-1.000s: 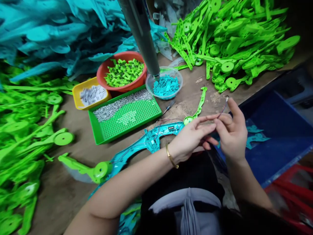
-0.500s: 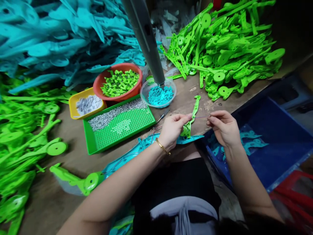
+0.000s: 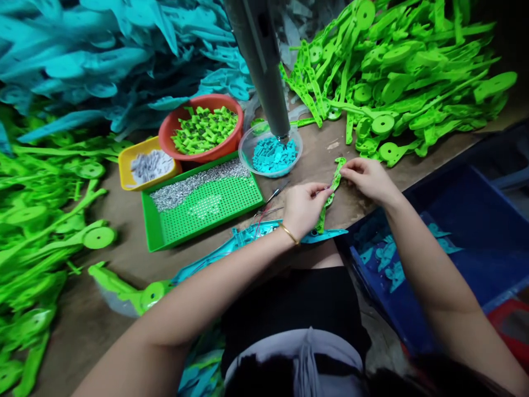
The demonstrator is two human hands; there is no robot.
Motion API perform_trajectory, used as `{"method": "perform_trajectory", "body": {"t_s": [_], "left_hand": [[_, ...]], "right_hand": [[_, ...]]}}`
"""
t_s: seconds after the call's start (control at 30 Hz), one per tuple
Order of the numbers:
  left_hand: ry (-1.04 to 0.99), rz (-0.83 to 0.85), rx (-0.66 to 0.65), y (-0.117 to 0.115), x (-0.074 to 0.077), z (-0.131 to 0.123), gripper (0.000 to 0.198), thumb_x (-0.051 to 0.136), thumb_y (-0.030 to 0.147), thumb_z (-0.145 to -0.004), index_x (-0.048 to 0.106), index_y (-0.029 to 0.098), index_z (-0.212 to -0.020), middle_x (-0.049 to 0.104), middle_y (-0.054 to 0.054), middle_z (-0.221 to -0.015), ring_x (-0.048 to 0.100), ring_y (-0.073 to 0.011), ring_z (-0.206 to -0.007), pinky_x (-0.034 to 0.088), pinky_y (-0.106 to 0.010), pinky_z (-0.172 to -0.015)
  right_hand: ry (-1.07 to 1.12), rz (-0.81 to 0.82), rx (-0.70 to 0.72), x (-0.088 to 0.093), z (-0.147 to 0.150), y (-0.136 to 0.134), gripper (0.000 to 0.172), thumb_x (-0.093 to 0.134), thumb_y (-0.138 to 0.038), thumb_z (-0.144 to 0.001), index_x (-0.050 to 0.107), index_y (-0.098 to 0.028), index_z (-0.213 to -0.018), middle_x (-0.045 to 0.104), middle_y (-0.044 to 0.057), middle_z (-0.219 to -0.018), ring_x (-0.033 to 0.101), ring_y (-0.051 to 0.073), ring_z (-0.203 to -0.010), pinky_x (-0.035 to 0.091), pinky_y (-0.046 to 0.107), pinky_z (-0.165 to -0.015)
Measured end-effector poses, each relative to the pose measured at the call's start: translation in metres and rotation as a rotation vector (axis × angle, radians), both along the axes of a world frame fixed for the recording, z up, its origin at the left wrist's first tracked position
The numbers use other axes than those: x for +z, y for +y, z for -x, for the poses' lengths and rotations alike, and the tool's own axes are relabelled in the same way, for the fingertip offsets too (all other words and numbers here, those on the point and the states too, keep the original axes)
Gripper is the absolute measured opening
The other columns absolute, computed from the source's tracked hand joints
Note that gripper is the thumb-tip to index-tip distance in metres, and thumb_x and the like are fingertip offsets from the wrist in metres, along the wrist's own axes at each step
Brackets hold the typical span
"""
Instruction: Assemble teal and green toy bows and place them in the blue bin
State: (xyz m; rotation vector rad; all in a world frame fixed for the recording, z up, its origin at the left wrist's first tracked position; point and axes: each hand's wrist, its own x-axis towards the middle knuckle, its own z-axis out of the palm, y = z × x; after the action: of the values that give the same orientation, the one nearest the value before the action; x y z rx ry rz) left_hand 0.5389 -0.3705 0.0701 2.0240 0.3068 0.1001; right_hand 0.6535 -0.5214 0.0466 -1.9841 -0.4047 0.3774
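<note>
My left hand [image 3: 305,207] is closed in a pinch on a thin wire, over a slim green plastic part [image 3: 327,205]. To the right, my right hand [image 3: 369,177] pinches at the upper end of that part, its fingertips closed on the wire, which is hard to see here. The green part stands out from a long turquoise plastic shell [image 3: 225,248] lying along the table edge, partly under my left forearm. Thin red and dark wires [image 3: 259,223] run over the shell. Its far left end carries a green piece with a round disc [image 3: 152,294].
A powered screwdriver [image 3: 268,82] hangs above a clear bowl [image 3: 243,160] of turquoise bits. Beside it are a green tray [image 3: 194,226] of screws, a red bowl [image 3: 165,140] and a yellow tray [image 3: 124,171]. Plastic parts pile up left and right. A blue bin [image 3: 487,237] stands right.
My right hand has moved up and left, to the top of the green part. My left hand has shifted slightly right. The wire stretched between them before is now barely visible.
</note>
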Motion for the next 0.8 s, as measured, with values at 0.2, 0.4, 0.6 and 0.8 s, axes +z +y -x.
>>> {"method": "perform_trajectory", "body": {"t_s": [0.2,0.4,0.6,0.8], "left_hand": [[0.04,-0.714,-0.307,-0.009,-0.002,-0.002,0.028,0.043,0.029,-0.091,0.067,0.024,-0.104,0.067,-0.006,-0.093,0.064,-0.0212,-0.081,0.045,-0.03,-0.066],[0.053,-0.756,-0.334,-0.01,-0.01,-0.004,0.026,0.041,0.029,-0.091,0.063,0.023,-0.102,0.06,-0.005,-0.103,0.063,-0.0182,-0.083,0.046,-0.029,-0.067],[0.027,-0.701,-0.367,-0.006,-0.014,-0.005,0.022,0.041,0.024,-0.091,0.062,0.018,-0.094,0.064,-0.005,-0.093,0.062,-0.018,-0.085,0.047,-0.028,-0.073],[0.006,-0.695,-0.352,-0.005,-0.019,-0.005,0.02,0.041,0.023,-0.091,0.061,0.018,-0.092,0.064,-0.005,-0.091,0.062,-0.0176,-0.084,0.047,-0.028,-0.072]], "right_hand": [[-0.188,0.296,0.007,-0.003,-0.009,0.007,0.02,0.06,-0.033,-0.072,0.065,-0.013,-0.071,0.061,0.001,-0.062,0.048,0.011,-0.056,0.037,0.026,-0.059],[-0.287,0.391,0.061,0.008,-0.005,0.01,0.016,0.063,-0.031,-0.071,0.067,-0.016,-0.07,0.064,0.002,-0.062,0.054,0.014,-0.057,0.038,0.027,-0.059],[-0.428,0.575,0.161,0.012,-0.006,0.017,0.013,0.061,-0.027,-0.075,0.068,-0.017,-0.073,0.067,0.005,-0.067,0.059,0.018,-0.063,0.04,0.029,-0.06],[-0.62,0.78,0.305,0.013,0.024,0.005,0.031,0.04,-0.024,-0.089,0.065,-0.018,-0.106,0.065,0.011,-0.098,0.059,0.025,-0.09,0.039,0.032,-0.058]]}}
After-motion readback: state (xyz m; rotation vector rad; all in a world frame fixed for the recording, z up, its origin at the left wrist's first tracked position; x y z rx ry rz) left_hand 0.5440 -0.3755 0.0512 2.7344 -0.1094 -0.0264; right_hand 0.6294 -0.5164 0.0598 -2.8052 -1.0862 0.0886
